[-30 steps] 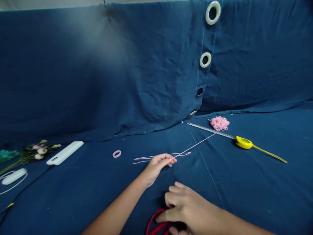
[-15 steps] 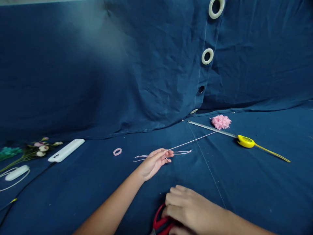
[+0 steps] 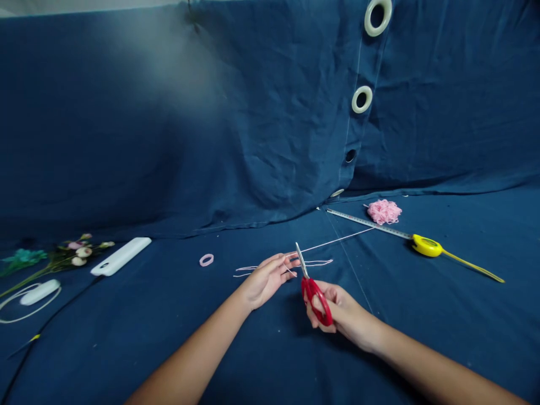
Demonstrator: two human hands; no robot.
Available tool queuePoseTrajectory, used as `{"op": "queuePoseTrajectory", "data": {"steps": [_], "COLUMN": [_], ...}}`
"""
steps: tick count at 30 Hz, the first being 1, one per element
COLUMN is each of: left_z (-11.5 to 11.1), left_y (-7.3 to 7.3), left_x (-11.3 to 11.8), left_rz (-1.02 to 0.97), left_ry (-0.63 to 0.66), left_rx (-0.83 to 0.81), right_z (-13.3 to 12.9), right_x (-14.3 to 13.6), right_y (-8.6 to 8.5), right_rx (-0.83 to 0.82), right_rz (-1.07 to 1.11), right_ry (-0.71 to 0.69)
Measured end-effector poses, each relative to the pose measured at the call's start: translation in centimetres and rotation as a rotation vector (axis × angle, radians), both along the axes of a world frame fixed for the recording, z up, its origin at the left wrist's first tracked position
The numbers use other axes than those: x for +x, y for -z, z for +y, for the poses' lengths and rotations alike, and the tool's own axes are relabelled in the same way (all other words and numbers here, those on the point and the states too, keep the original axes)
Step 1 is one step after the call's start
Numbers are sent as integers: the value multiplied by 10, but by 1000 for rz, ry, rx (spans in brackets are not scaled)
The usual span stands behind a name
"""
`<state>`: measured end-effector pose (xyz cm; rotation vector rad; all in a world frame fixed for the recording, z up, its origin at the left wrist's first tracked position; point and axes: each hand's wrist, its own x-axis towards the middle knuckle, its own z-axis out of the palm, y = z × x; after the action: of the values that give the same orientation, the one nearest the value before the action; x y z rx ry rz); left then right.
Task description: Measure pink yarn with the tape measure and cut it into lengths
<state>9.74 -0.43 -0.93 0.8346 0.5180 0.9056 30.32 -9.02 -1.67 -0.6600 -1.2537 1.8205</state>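
Observation:
My left hand pinches a thin pink yarn strand just above the blue cloth, near its fingertips. That strand runs up and right to a small pink yarn bundle. Cut pink yarn lengths lie on the cloth beside the left hand. My right hand holds red-handled scissors upright, their blade tips right next to the strand at the left fingertips.
A yellow tape measure with its tape pulled out lies at right. A small pink ring, a white flat case, artificial flowers and a white device with cord lie at left. A blue curtain with eyelets hangs behind.
My right hand picked the red scissors up from the near cloth and raised them to the strand by my left fingertips. The left hand has kept its pinch on the strand.

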Motion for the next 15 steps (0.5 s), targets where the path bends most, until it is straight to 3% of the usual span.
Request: {"op": "queuePoseTrajectory", "data": {"steps": [3,10,15], "left_z": [1,0,-3], "left_y": [-3,-11,-11], "left_x": [-1,-3,-2], "left_rz": [-33,-45,15], "left_ry": [15,39,66], "left_rx": [-11,-32,-23], "right_z": [2,0,2], "right_x": [4,8,8], "right_y": [0,-6,-6], "right_rx": [-76,-49,-36], "right_rz": [42,-20,-28], "right_ry": [-52,-190,-191]}}
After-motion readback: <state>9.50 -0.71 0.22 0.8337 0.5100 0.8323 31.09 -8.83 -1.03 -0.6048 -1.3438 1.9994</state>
